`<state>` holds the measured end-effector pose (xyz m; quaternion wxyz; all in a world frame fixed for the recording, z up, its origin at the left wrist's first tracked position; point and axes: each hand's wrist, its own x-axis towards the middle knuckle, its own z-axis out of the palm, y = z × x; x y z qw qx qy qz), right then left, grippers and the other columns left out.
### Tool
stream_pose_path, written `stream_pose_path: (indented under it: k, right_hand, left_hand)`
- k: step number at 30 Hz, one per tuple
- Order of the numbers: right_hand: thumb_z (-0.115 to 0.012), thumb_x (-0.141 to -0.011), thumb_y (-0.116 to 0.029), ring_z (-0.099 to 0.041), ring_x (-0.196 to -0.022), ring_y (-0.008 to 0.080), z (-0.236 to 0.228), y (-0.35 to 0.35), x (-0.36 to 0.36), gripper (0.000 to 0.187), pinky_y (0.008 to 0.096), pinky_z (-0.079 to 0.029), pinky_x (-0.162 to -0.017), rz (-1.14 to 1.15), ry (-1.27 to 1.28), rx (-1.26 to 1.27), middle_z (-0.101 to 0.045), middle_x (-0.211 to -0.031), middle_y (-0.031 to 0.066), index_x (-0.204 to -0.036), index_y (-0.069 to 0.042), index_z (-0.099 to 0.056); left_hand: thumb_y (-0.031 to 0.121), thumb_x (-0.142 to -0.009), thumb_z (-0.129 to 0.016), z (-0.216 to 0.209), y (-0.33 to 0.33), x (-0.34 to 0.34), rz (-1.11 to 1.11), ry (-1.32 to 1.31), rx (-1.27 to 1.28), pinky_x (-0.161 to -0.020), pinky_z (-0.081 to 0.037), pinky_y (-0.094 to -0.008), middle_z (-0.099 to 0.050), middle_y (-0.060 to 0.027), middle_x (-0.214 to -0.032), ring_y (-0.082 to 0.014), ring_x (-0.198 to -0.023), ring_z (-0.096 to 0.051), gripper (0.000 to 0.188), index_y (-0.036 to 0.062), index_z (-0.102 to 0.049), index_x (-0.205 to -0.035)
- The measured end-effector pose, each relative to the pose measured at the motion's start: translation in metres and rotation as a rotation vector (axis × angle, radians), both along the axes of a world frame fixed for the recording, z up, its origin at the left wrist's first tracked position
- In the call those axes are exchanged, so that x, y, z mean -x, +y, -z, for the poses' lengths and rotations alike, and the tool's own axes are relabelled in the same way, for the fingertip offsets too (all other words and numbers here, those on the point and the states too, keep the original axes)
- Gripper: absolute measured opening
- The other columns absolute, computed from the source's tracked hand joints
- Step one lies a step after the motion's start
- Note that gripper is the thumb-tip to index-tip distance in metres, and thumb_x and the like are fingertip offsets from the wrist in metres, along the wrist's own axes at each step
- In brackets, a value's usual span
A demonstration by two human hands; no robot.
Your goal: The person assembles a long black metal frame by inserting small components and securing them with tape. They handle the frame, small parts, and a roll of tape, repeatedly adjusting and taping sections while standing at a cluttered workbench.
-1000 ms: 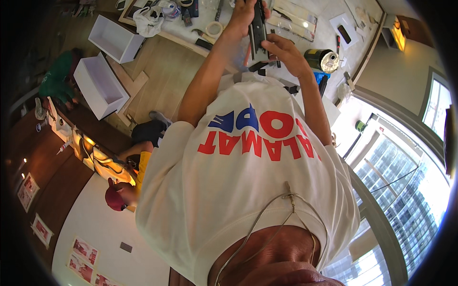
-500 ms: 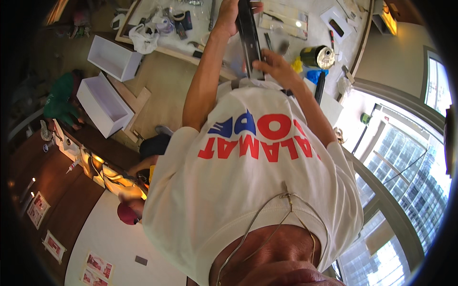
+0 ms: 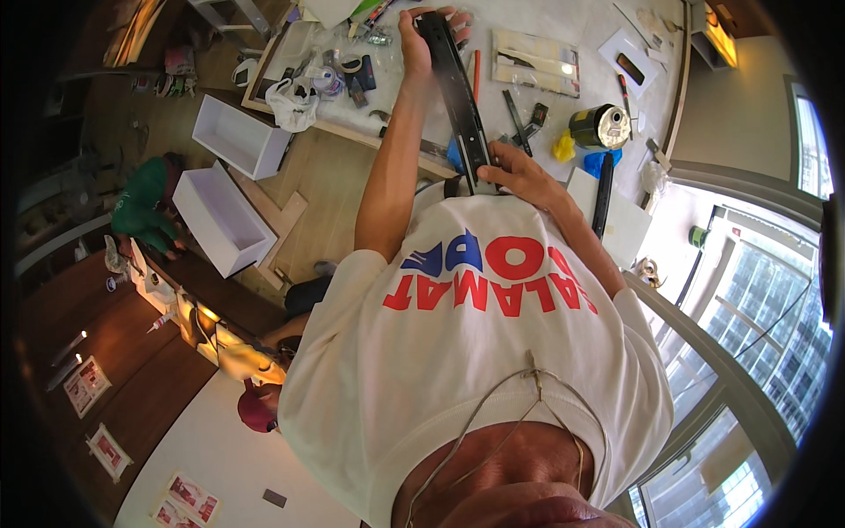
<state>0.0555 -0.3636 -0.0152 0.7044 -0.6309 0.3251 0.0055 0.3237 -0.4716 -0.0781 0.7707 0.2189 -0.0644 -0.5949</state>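
Note:
A long black drawer slide (image 3: 456,92) slants across the work table in front of me, its near end close to my waist. My left hand (image 3: 421,48) is wrapped around its far end, with fingertips showing past the far side. Near the other end, my right hand (image 3: 521,174) grips the slide with thumb and fingers. To the right of my right forearm, another long black rail (image 3: 603,195) lies over a pale panel (image 3: 623,224). A dark bar (image 3: 517,119) rests on the table beyond my right hand.
The table (image 3: 607,22) carries an open can (image 3: 600,127), a yellow bag (image 3: 563,146), a blue bag (image 3: 602,164) and a flat package (image 3: 535,63). Two white drawer boxes (image 3: 224,220) stand at left. A person in green (image 3: 145,202) bends beyond them; another wears a maroon cap (image 3: 257,407).
The view has shifted, so the table and floor appear lower and further right. Both hands keep hold of the drawer slide; the left hand's fingers now look more spread.

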Motion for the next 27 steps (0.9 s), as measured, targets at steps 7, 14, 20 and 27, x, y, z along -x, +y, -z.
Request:
stream_pose_path:
  k: [7,14,20,27]
  right_hand:
    - [-0.068,-0.095,-0.026,-0.056,-0.081,0.0094,-0.011,0.01,0.003,0.04,0.0277,-0.047,-0.071,0.03,-0.11,0.041,-0.064,-0.091,0.0021,-0.125,0.0,-0.064]
    - [-0.067,-0.094,-0.025,-0.058,-0.084,0.0097,-0.001,0.014,0.01,0.04,0.0282,-0.048,-0.074,-0.052,-0.041,0.049,-0.067,-0.093,0.0033,-0.125,-0.001,-0.064]
    - [-0.065,-0.098,-0.032,-0.058,-0.087,0.0097,0.011,0.015,0.01,0.043,0.0264,-0.048,-0.079,-0.01,-0.108,-0.081,-0.068,-0.102,0.0024,-0.13,-0.003,-0.063]
    - [-0.061,-0.101,-0.039,-0.06,-0.099,0.0129,0.0,0.016,0.01,0.051,0.028,-0.048,-0.088,-0.026,-0.116,-0.126,-0.069,-0.113,0.0067,-0.14,-0.005,-0.058]
  left_hand:
    - [0.047,-0.094,-0.054,-0.003,0.01,0.006,-0.082,-0.041,0.028,-0.082,-0.062,-0.0496,-0.07,-0.018,-0.092,-0.0377,-0.091,-0.072,0.052,-0.0026,-0.063,-0.106]
    - [0.043,-0.09,-0.058,0.008,0.022,-0.006,-0.156,-0.045,0.034,-0.073,-0.062,-0.0474,-0.068,-0.0137,-0.087,-0.036,-0.082,-0.071,0.043,0.001,-0.064,-0.095]
    - [0.051,-0.091,-0.058,0.021,0.02,0.002,-0.231,-0.136,0.058,-0.072,-0.062,-0.0465,-0.068,-0.0174,-0.088,-0.036,-0.08,-0.071,0.053,-0.002,-0.064,-0.096]
    - [0.054,-0.094,-0.052,0.063,0.024,0.005,-0.162,-0.18,0.01,-0.075,-0.062,-0.045,-0.071,-0.0201,-0.092,-0.0371,-0.081,-0.073,0.06,-0.0047,-0.065,-0.1]
